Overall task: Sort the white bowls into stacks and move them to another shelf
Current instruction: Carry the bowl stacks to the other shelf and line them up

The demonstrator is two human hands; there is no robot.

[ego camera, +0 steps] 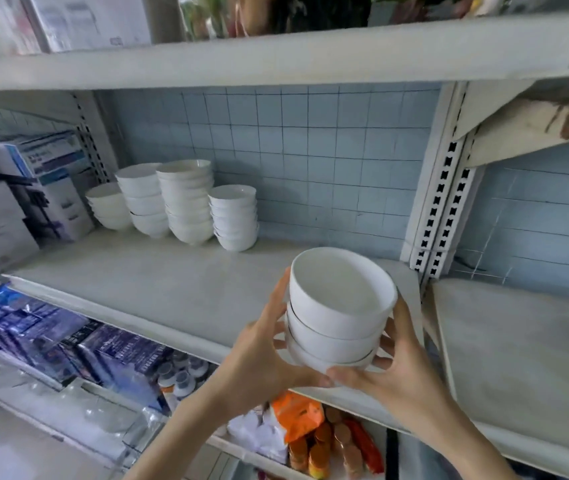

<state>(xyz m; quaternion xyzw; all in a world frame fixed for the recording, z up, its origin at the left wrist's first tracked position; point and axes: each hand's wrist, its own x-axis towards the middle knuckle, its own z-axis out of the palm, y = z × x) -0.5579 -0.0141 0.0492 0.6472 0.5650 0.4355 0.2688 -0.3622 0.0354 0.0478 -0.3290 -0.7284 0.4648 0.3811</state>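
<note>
Both hands hold a stack of three white bowls (pixel 340 310) at the front edge of the grey shelf (pixel 158 289), the left hand (pixel 269 344) curled round its left side and the right hand (pixel 397 362) cupping its right side and base. Four more stacks of white bowls (pixel 175 202) stand side by side at the back left of the same shelf, against the blue tiled wall (pixel 310 140) and beside a pile of boxes (pixel 26 195). Packaged goods (pixel 296 420) sit on the shelf below.

Left hand (pixel 262 351), right hand (pixel 404 372) raised, curled round bowl stack (pixel 338 306) sides.
</note>
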